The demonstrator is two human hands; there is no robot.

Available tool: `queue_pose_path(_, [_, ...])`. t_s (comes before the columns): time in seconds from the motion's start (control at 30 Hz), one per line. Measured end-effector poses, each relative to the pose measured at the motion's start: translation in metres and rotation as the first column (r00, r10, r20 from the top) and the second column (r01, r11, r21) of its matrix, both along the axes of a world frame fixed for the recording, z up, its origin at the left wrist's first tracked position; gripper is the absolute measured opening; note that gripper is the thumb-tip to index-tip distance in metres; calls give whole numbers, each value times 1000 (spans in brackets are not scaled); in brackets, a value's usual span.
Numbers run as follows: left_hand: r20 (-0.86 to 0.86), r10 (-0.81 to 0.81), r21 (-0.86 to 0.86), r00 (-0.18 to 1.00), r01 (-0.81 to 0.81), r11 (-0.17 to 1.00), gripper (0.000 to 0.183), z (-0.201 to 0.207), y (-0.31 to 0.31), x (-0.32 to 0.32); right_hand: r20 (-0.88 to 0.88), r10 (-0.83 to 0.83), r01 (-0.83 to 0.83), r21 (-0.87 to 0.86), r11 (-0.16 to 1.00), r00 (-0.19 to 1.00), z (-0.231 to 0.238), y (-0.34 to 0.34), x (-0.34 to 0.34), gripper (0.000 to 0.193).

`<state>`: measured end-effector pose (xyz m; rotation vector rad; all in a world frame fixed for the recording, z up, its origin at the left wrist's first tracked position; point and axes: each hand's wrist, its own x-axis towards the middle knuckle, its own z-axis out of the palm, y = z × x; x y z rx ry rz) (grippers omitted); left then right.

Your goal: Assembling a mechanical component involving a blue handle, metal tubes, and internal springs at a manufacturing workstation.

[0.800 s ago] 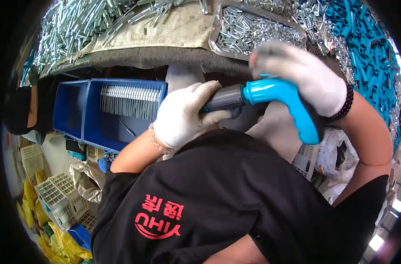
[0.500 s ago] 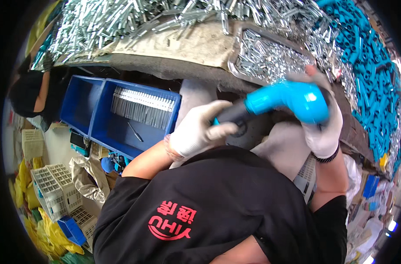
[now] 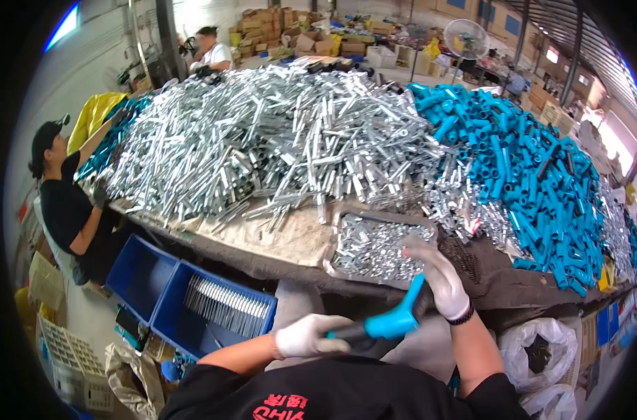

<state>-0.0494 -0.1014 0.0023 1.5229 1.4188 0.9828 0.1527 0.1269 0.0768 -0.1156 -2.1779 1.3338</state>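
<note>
My left hand (image 3: 306, 337), in a white glove, is closed round the black end of a teal-and-black handheld tool (image 3: 392, 323). The tool lies in front of my body, its bent teal part pointing right and up. My right hand (image 3: 441, 280), also gloved and somewhat blurred, is beside the teal end with its fingers stretched out. Whether its palm touches the tool I cannot tell. Just beyond is a metal tray (image 3: 327, 264) of small shiny metal parts on the table edge.
A large heap of silvery metal pieces (image 3: 262, 140) covers the table, with teal tubular parts (image 3: 514, 175) on the right. A blue divided bin (image 3: 166, 322) holds a row of metal rods at left. A co-worker (image 3: 66, 196) sits far left. White plastic bags (image 3: 539, 350) stand at right.
My view has tilted up, showing more of the table and room. My right hand has gone from wrapping the teal end to stretched fingers beside it. The left hand keeps its grip.
</note>
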Motion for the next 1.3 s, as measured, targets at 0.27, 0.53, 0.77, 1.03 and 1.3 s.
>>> queue_pose_path(0.27, [189, -8, -81, 982, 24, 996, 59, -4, 14, -4, -13, -70, 71, 133, 989, 997, 12, 20, 9, 35])
queue_pose_path(0.53, [173, -84, 81, 981, 71, 994, 54, -4, 19, 0, -67, 6, 12, 263, 965, 998, 12, 25, 20, 30])
queue_pose_path(0.77, [7, -148, -31, 989, 148, 988, 58, -6, 26, 9, 33, -123, 119, 110, 987, 992, 26, 0, -1, 31])
queue_pose_path(1.03, [217, -81, 98, 973, 61, 993, 47, -48, 34, 30, 37, -271, 273, -155, 949, 962, 16, -30, -26, 21])
queue_pose_path(1.3, [104, 1, 146, 995, -16, 989, 39, -32, 26, -8, 359, -304, 128, 438, 890, 882, 9, -28, 26, 54])
